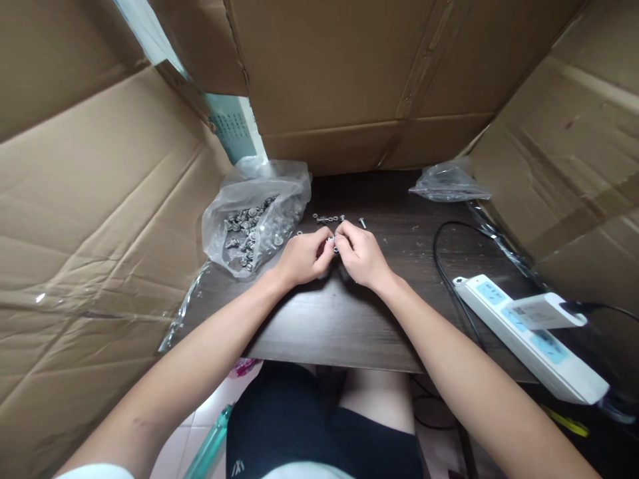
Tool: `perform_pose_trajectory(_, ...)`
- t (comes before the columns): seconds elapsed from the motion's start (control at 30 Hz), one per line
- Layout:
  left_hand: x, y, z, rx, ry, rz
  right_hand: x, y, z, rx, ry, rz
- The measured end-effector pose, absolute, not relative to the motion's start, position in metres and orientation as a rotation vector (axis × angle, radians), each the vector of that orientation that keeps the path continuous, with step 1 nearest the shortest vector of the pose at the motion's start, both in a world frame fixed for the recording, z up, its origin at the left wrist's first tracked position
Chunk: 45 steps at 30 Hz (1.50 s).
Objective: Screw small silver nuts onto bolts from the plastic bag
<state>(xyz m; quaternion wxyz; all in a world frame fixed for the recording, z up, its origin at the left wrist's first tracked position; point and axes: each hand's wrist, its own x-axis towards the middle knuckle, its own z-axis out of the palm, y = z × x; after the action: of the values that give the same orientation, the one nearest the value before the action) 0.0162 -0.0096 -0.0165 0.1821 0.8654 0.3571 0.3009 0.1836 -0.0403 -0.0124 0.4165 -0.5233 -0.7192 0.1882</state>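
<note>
My left hand [305,256] and my right hand [363,256] meet over the middle of the dark table, fingertips almost touching. Both are closed in a pinch around a small metal fastener [336,249], mostly covered by the fingers; its exact kind is hard to make out. Just beyond them lie a loose screw [362,223] and a short row of small metal rings and screws [327,219]. Left of my left hand, an opened clear plastic bag [214,229] holds many metal screws [249,226], some with rings or nuts on them.
Cardboard walls [349,73] enclose the table [329,326] at the back and sides. Another clear plastic bag [449,181] lies at the back right. A white power strip [574,369] with a plugged-in white adapter [544,311] and a black cable [435,249] occupies the right side.
</note>
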Motion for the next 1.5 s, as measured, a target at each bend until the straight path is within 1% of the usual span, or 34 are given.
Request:
perform_pose_trajectory(0.33,0.0170,-0.0079,-0.0208,2.450,0.978,0.916,0.1841,-0.0398,-0.0114,-1.378,-1.816,0.463)
perform_pose_trajectory(0.6,0.0173,-0.0085,-0.0208,2.454,0.997,0.886,0.1841,-0.0404,-0.0131,-1.435,-1.790,0.406)
perform_pose_trajectory(0.97,0.0173,-0.0078,-0.0213,2.473,1.019,0.872,0.1846,-0.0383,-0.0149,-1.378,-1.822,0.452)
perform_pose_trajectory(1.5,0.0174,-0.0066,-0.0224,2.478,0.990,0.869,0.1837,-0.0398,-0.0131,-1.433,-1.799,0.482)
